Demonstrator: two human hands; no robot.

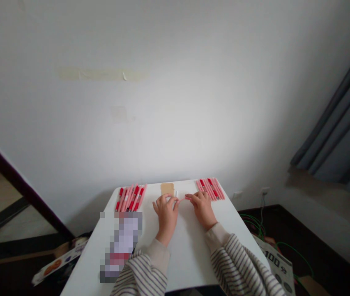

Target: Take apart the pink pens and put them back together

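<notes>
Near the far middle of the white table (pixel 187 255), my left hand (pixel 166 216) and my right hand (pixel 203 209) are pinched around opposite ends of a slim pink pen (pixel 182 200). Fingers cover most of it, so I cannot tell whether it is whole or a part. Just beyond my left fingertips lie a tan rectangular pad (pixel 167 188) and a small white stick (pixel 176 193). A row of pink and red pens (pixel 131 198) lies to the left. Another row of pink and red pens (pixel 211 188) is at the right, close beyond my right hand.
A pixelated oblong object (pixel 122 246) lies on the table's left side. The table's far edge meets a pale wall (pixel 175 102). On the floor at right are green cables (pixel 255 224) and a printed box (pixel 275 263). A grey curtain (pixel 341 131) hangs at right.
</notes>
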